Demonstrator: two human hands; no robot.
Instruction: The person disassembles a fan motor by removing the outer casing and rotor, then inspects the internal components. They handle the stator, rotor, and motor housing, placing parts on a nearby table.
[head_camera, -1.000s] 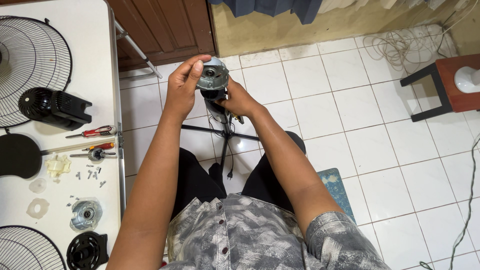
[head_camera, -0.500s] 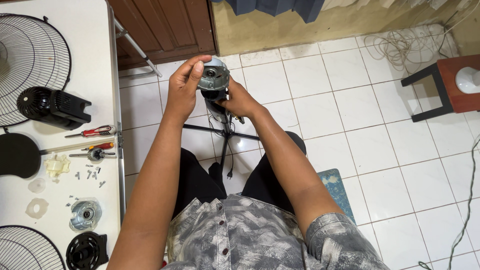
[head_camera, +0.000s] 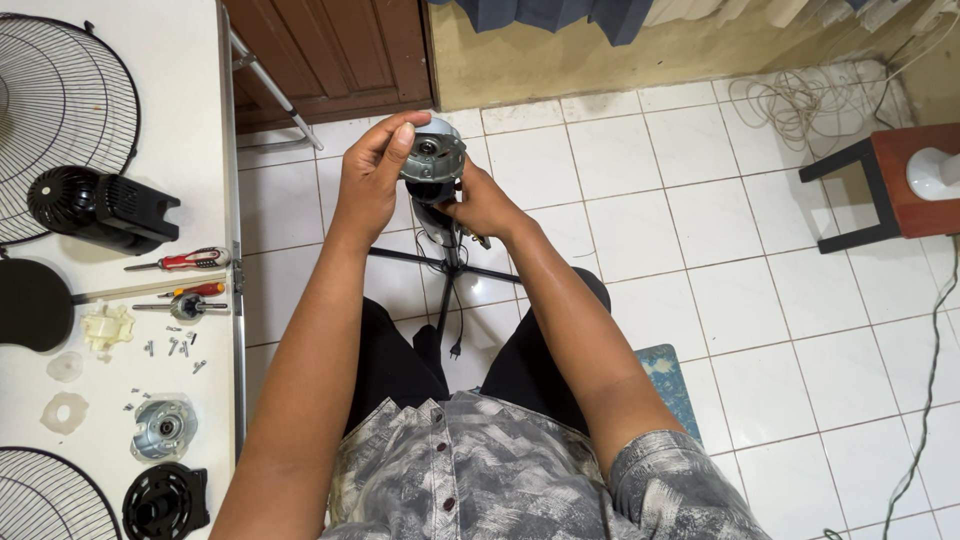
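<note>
The fan motor (head_camera: 432, 160) is held just above centre frame, on top of the stand pole (head_camera: 447, 262) that runs down to the tiled floor (head_camera: 700, 260). It looks like a dense lump of cast metal, so probably heavy for its size, stiff, and a bit slick on the round housing; the rim is likely the safest place to grab, well away from any wiring. The left hand (head_camera: 372, 180) is wrapped over the top with fingers curled around the housing, and the right hand (head_camera: 482, 205) is pinched against its lower side. Over on the white counter (head_camera: 180, 60) at the left, a red screwdriver (head_camera: 185, 261), loose screws (head_camera: 172, 348), a black motor cover (head_camera: 100, 208) and a wire grille (head_camera: 60, 100) are laid out.
</note>
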